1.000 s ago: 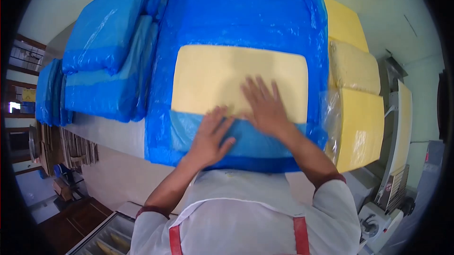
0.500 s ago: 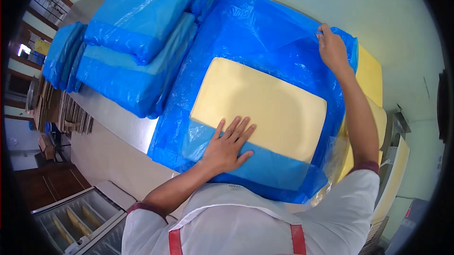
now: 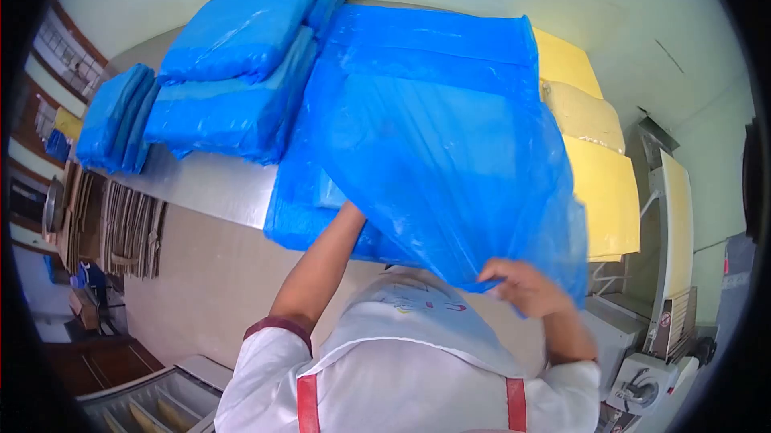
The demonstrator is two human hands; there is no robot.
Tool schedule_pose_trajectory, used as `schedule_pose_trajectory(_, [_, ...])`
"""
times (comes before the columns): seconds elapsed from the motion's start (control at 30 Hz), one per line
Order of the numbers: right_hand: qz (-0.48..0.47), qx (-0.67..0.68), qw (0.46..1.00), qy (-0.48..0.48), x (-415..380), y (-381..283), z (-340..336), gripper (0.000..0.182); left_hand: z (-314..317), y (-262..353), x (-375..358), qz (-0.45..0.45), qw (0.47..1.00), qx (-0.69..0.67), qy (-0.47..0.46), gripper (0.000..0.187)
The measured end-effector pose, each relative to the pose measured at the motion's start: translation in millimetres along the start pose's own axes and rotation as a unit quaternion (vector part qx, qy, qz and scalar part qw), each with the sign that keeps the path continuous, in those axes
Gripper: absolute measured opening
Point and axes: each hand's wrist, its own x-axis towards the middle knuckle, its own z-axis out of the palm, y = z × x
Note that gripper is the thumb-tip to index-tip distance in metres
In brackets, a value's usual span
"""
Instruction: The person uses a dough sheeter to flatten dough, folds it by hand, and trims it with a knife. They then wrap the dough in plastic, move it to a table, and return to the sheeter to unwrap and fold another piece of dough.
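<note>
Currently drawing blue plastic film (image 3: pixel 434 184) across the table (image 3: pixel 225 188), pinching its edge in the right hand (image 3: pixel 526 288); cannot tell the state of the left hand, hidden beneath; seemingly needs gentle, even tension.

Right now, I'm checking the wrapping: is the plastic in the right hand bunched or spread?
Mostly spread: the blue plastic fans wide from the right hand, with the left forearm underneath.

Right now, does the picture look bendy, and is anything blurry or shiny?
Head view: black, rounded corners, and the far edge of the metal tabletop looks curved; head view: the right hand, pinching the blue plastic sheet, is smeared, probably by motion; head view: pale glare on the tabletop, thin white shine on the blue bundles.
</note>
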Motion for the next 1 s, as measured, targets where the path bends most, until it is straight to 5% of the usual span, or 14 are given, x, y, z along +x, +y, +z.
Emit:
schedule_pose_trajectory(0.03, [-0.015, 0.025, 1.000, -0.007, -2.0, 20.3, 27.0, 0.019, -9.6, 10.4, -0.7, -0.072, 0.973, -0.220, 0.026, 0.073])
schedule_pose_trajectory(0.1, [0.000, 0.032, 0.999, 0.002, 0.0, 53.3, 69.3, 0.022, -29.5, 35.0, -20.5, -0.125, 0.790, -0.588, 0.120, 0.075])
schedule_pose_trajectory(0.17, [0.069, -0.011, 0.997, 0.045, -1.0, 80.9, 99.4, 0.025, -42.8, 42.6, -66.2, -0.115, 0.657, -0.729, 0.155, 0.076])
schedule_pose_trajectory(0.27, [0.242, 0.024, 0.967, -0.082, -15.4, 131.7, 132.9, 0.033, -58.6, 31.9, -160.7, -0.109, 0.500, -0.852, 0.112, 0.084])
schedule_pose_trajectory(0.37, [0.078, 0.394, 0.908, 0.116, -36.2, 234.7, 180.8, 0.045, -57.4, 60.6, -226.9, -0.151, 0.557, -0.769, 0.275, 0.087])
schedule_pose_trajectory(0.43, [0.012, 0.681, 0.670, 0.295, -23.7, 247.3, 190.7, 0.054, -47.5, 63.8, -245.9, -0.170, 0.620, -0.718, 0.268, 0.086])
schedule_pose_trajectory(0.47, [-0.043, 0.691, 0.648, 0.316, -12.8, 264.7, 186.7, 0.053, -43.0, 64.9, -253.5, -0.179, 0.650, -0.690, 0.264, 0.085])
schedule_pose_trajectory(0.6, [-0.078, 0.598, 0.622, 0.500, 1.6, 283.1, 147.6, 0.047, -42.7, 55.5, -239.0, -0.255, 0.762, -0.455, 0.383, 0.055])
schedule_pose_trajectory(0.67, [-0.084, 0.477, 0.670, 0.563, -34.6, 254.7, 126.5, 0.041, -48.4, 48.6, -242.0, -0.287, 0.784, -0.374, 0.404, 0.038])
schedule_pose_trajectory(0.7, [-0.088, 0.413, 0.689, 0.590, -45.9, 242.6, 119.5, 0.038, -42.4, 45.7, -249.1, -0.297, 0.785, -0.345, 0.421, 0.025])
schedule_pose_trajectory(0.8, [0.011, 0.355, 0.702, 0.617, -48.8, 262.0, 132.7, 0.024, -23.7, -12.0, -296.8, -0.417, 0.714, -0.375, 0.419, 0.023])
schedule_pose_trajectory(0.9, [0.127, 0.485, 0.637, 0.585, -36.9, 322.6, 128.8, 0.014, -33.0, -13.2, -284.2, -0.511, 0.674, -0.369, 0.384, 0.021])
schedule_pose_trajectory(0.97, [0.166, 0.355, 0.577, 0.716, -54.5, 304.5, 106.7, 0.011, -66.1, -7.7, -298.0, -0.538, 0.751, -0.226, 0.309, 0.015])
schedule_pose_trajectory(1.0, [0.123, 0.239, 0.610, 0.746, -61.7, 272.6, 84.2, 0.011, -92.2, 0.1, -298.5, -0.513, 0.810, -0.169, 0.231, 0.012])
